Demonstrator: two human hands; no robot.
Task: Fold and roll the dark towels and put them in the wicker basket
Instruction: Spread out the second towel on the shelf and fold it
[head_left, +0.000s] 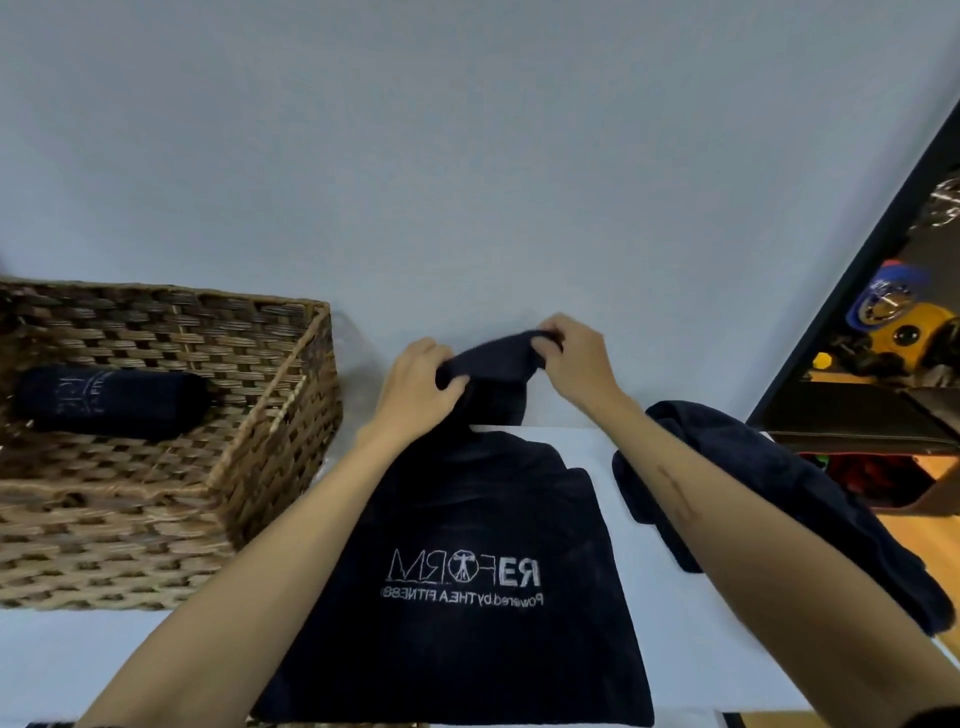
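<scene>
The towel (467, 561) is laid flat on the white surface (691, 623), just right of the basket (249, 467), logo up. Its far edge is gripped by curled fingers of the left hand (415, 384) and right hand (576, 358). One rolled towel (111, 400) is held inside the basket. A loose towel (769, 499) is draped further right of the basket.

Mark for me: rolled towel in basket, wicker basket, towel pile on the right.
rolled towel (111, 402), head view, middle of the roll
wicker basket (280, 410), head view, right wall
towel pile (748, 467), head view, bare upper fold
</scene>
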